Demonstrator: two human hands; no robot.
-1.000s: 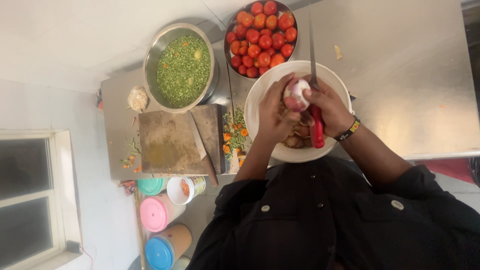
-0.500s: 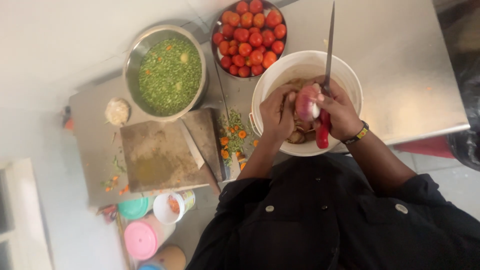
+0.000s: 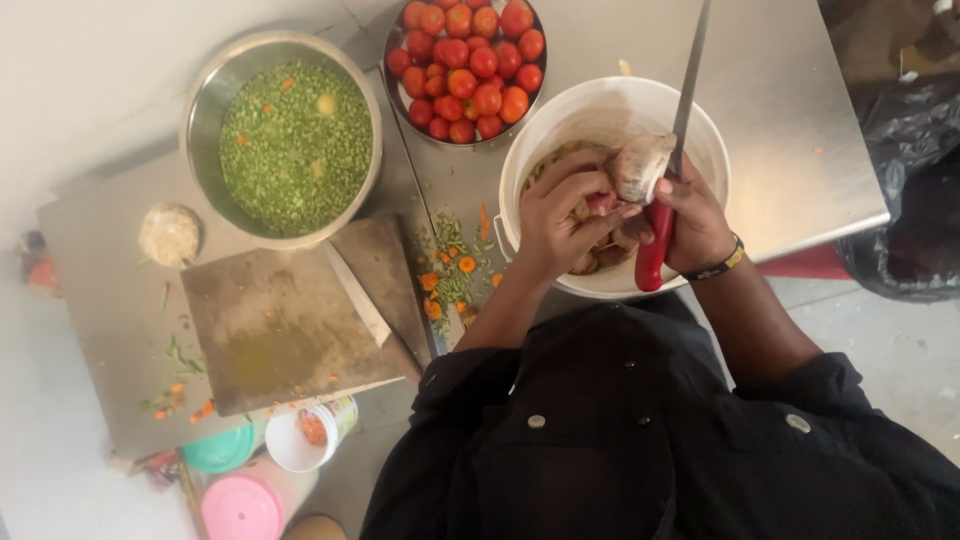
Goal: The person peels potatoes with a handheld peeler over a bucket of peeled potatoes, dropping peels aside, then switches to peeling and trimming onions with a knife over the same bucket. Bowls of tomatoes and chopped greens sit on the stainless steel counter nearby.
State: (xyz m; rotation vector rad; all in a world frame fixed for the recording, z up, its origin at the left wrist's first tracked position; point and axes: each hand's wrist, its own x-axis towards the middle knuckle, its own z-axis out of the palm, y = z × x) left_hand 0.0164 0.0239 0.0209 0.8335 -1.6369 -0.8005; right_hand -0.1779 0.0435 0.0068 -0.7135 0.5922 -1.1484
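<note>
seen from above, a person in a black shirt works over a white bucket (image 3: 520,165). the left hand (image 3: 565,215) is curled around a reddish onion (image 3: 640,168), held just above the bucket; its papery skin looks partly loosened, so peeling seems under way, not finished. the right hand (image 3: 695,215) is clenched on a red-handled knife (image 3: 668,180), blade pointing away. peelings lie in the bucket below. beyond the hands sits a bowl of tomatoes (image 3: 465,65); farther left, a metal bowl of chopped greens (image 3: 290,140) on the worktop (image 3: 790,130).
</note>
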